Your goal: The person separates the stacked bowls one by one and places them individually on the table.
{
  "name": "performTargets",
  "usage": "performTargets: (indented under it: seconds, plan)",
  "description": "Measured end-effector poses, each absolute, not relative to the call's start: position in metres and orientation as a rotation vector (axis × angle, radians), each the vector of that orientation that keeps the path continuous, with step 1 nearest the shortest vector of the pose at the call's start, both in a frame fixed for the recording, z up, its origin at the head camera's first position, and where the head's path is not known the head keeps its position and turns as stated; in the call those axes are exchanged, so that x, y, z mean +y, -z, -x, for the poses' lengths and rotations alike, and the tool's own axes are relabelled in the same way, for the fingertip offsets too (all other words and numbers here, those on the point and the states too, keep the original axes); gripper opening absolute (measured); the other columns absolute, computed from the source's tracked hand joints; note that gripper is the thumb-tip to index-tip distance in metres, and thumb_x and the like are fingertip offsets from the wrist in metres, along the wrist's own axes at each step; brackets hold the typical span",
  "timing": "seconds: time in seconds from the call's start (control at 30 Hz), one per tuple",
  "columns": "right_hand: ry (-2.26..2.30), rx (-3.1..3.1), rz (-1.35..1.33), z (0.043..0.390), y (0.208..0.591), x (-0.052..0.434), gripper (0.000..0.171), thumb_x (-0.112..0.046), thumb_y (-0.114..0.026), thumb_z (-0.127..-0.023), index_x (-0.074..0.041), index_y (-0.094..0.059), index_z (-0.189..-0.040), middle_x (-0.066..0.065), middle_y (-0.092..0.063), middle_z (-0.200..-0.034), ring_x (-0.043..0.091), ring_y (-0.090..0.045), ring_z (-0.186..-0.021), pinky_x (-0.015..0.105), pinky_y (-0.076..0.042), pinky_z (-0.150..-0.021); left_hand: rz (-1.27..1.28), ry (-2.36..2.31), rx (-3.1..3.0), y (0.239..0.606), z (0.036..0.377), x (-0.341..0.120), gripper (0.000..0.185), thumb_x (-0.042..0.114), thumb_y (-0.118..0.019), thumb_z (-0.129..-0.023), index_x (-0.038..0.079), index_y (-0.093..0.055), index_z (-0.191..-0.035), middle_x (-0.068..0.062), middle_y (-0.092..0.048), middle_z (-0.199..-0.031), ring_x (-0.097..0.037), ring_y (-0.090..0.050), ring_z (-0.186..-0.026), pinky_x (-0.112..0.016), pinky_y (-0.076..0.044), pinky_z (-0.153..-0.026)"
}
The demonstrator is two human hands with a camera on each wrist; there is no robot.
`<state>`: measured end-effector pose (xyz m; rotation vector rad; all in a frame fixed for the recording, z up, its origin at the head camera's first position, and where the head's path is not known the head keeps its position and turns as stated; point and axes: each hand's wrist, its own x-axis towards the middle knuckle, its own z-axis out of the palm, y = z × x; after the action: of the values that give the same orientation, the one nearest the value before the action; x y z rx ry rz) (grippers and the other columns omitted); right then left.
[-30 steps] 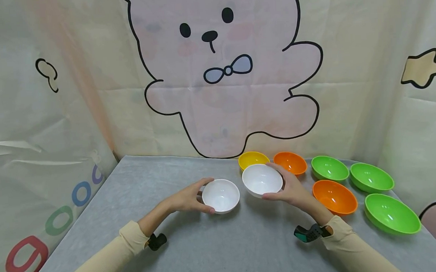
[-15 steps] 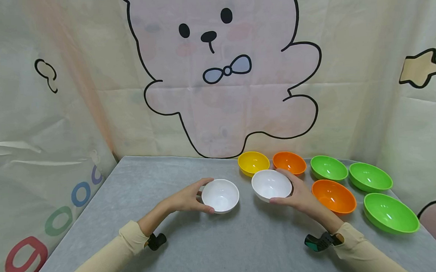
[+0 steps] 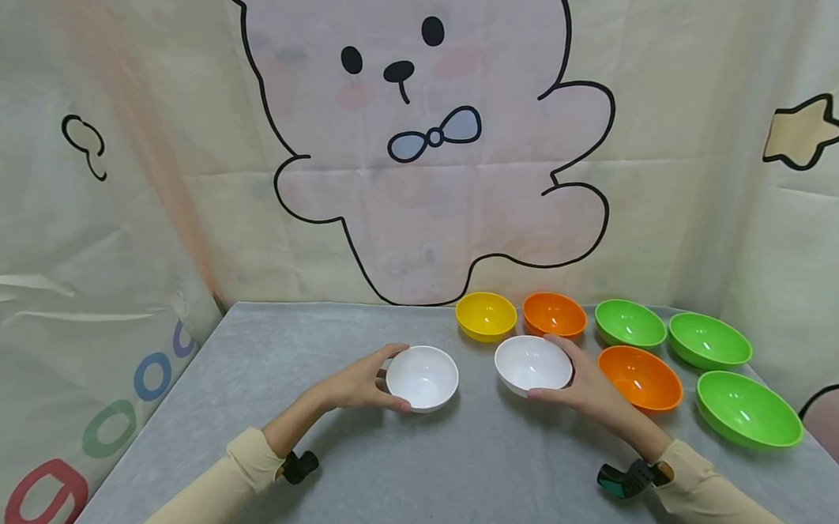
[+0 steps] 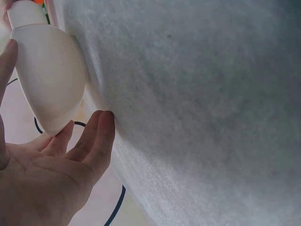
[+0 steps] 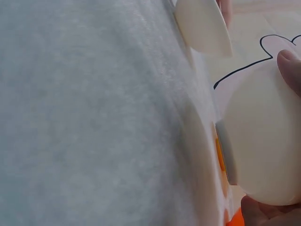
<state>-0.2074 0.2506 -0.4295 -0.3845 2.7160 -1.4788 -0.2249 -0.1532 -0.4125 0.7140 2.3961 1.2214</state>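
Note:
Two white bowls face up near the middle of the grey-covered table. My left hand holds the left white bowl by its side, thumb at the near rim and fingers round the far side. In the left wrist view, this bowl sits between thumb and fingertips, its base at the cloth. The right white bowl is in my right hand, gripped between thumb and fingers from the right. The right wrist view shows its base just off the cloth. A small gap separates the two bowls.
A yellow bowl and an orange bowl stand behind the right white bowl. Another orange bowl lies beyond my right wrist, with green bowls further right. A printed cloth backdrop rises behind the table.
My right hand has carried its white bowl to the right and toward me, lower, away from the left bowl. The yellow bowl now shows fully. My left hand stays on its bowl.

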Motion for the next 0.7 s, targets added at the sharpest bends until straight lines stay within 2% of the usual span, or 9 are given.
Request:
performTargets:
  seconds: [0.4, 0.7]
  plan:
    - [1.472, 2.739, 0.285, 0.1996, 0.4313, 0.2535, 0.103, -0.038, -0.089, -0.080, -0.006, -0.028, -0.157, 0.021, -0.043, -0.146, 0.040, -0.046, -0.127, 0.056, -0.049, -0.097, -0.691, -1.210, 2.403, 0.4109, 0.2230, -0.1526, 0.100, 0.029, -0.089, -0.081, 0.008, -0.029, -0.159, -0.013, -0.042, -0.151, -0.037, -0.054, -0.126, -0.050, -0.048, -0.098]
    - [1.472, 2.750, 0.215, 0.1972, 0.4330, 0.2549, 0.104, -0.042, -0.088, -0.079, -0.006, -0.027, -0.156, 0.021, -0.044, -0.144, 0.039, -0.047, -0.125, 0.054, -0.050, -0.097, -0.707, -1.209, 2.409, 0.4101, 0.2231, -0.1524, 0.099, 0.027, -0.088, -0.082, 0.006, -0.028, -0.159, -0.016, -0.040, -0.152, -0.041, -0.052, -0.127, -0.054, -0.047, -0.099]
